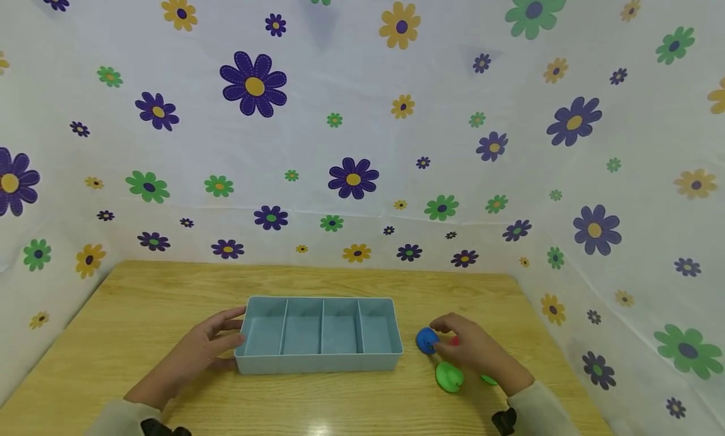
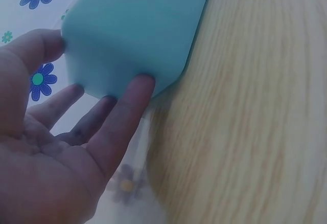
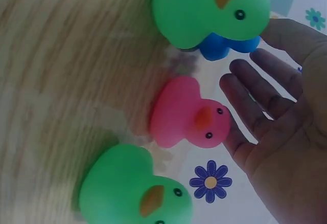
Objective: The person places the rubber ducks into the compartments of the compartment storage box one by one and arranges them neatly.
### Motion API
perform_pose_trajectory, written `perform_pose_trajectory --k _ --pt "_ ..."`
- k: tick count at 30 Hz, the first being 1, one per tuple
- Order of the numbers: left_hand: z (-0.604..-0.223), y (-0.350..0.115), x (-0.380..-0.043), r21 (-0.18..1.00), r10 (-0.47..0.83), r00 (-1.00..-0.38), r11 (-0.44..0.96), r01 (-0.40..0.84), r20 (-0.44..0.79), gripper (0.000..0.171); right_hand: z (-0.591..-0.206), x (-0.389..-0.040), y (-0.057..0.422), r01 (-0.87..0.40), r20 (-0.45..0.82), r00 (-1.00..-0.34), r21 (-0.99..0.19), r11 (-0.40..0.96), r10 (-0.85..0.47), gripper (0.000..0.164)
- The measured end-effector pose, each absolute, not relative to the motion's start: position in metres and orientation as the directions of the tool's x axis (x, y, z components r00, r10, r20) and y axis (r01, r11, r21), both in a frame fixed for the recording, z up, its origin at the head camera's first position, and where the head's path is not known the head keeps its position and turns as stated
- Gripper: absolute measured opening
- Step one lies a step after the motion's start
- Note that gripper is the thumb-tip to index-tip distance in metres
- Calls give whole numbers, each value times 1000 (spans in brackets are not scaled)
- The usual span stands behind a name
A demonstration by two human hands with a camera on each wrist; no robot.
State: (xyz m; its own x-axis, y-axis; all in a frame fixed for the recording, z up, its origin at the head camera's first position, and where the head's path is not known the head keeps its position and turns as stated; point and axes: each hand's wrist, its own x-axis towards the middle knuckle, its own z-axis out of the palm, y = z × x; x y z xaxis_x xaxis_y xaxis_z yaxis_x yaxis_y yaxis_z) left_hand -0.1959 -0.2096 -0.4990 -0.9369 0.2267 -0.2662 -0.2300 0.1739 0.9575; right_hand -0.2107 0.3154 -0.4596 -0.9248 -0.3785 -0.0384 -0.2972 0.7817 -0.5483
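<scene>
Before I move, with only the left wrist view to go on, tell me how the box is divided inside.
Observer: The box has four compartments in a single row.
Operator: Locate the right hand for me.
Observer: In the head view, the right hand is over the table, to the right of the box.
Operator: List the toys around it.
Observer: A green duck, a second green duck, a pink duck and a blue toy.
</scene>
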Motion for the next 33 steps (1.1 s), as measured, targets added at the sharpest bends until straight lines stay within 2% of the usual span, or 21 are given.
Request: perform_pose_trajectory --k 4,11,23,33 --pt "-498 -209 -196 960 238 -937 169 -221 -258 69 -465 -212 318 -308 -55 -913 -553 774 -403 30" --pt "-500 -209 -197 965 249 -938 168 -204 -242 70 -470 -214 316 -283 -41 -932 -535 796 -359 22" --pt "-509 -212 -199 966 267 -933 161 -203 -241 69 -475 -214 313 -284 -8 -941 -518 807 -337 19" --pt "-507 -214 -196 968 268 -934 144 -204 -236 69 -456 -218 299 -342 106 -936 -493 800 -335 16"
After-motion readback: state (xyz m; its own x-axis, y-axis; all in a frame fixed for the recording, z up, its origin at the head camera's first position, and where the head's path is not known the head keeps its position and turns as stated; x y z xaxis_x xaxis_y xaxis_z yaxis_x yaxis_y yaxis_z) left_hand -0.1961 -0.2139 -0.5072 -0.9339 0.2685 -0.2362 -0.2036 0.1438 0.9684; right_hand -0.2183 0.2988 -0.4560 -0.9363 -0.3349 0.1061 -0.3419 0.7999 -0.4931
